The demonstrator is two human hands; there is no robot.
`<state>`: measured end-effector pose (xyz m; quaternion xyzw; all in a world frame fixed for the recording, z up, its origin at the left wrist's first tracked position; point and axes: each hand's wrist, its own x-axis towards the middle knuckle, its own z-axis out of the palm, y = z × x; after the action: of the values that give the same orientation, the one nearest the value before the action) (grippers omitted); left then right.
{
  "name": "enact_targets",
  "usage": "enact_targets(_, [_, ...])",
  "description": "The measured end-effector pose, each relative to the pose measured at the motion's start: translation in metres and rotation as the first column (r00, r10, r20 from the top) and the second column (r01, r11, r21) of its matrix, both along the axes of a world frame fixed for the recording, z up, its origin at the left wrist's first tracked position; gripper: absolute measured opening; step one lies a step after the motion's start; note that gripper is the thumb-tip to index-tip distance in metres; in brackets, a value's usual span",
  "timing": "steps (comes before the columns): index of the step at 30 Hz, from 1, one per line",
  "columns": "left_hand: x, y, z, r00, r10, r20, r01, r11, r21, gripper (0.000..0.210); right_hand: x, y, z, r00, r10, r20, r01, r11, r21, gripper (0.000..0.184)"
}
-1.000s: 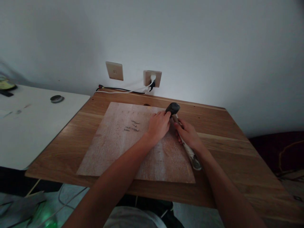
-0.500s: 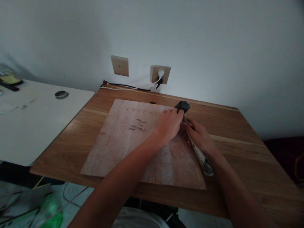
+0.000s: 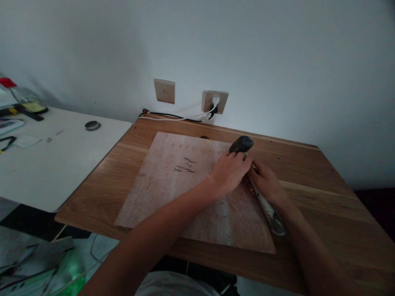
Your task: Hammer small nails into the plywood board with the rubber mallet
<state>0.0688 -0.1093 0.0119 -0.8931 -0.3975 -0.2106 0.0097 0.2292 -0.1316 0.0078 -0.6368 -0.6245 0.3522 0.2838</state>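
A hammer [image 3: 264,202] with a black head and a worn pale handle lies slanting over the right side of a reddish wooden board [image 3: 148,193]. My left hand [image 3: 232,169] is closed on it just below the head, its fingers bent over the top of the handle. Right beside it, my right hand [image 3: 264,181] is wrapped round the upper handle, thumb on top. Several nails [image 3: 187,165] lie loose on the board, left of my hands. Behind them runs a row of small dark marks, too small to make out as holes or nail heads.
Under the board is a wooden table [image 3: 308,205], against a wall with a plugged-in socket [image 3: 215,102] and cables [image 3: 173,118]. A white table [image 3: 46,164] at left bears a round dark-topped lid or tin [image 3: 92,125] and a red-capped bottle [image 3: 31,102].
The whole view has shifted a little, so the scene sits further right and lower. My left hand has slid slightly off the hammer's head toward the handle. My right hand keeps its hold.
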Motion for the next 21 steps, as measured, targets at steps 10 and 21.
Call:
enact_targets(10, [-0.035,0.024,-0.001,0.985,0.125,0.117,-0.092,0.963,-0.254,0.022,-0.001,0.0,-0.004,0.999,-0.032,-0.012,0.032,0.999,-0.029,0.041])
enact_targets(21, [-0.019,0.046,-0.012,0.848,0.385,0.364,-0.203,0.87,-0.448,0.017,-0.005,0.002,0.001,0.981,-0.073,-0.177,0.065,0.996,-0.053,0.038])
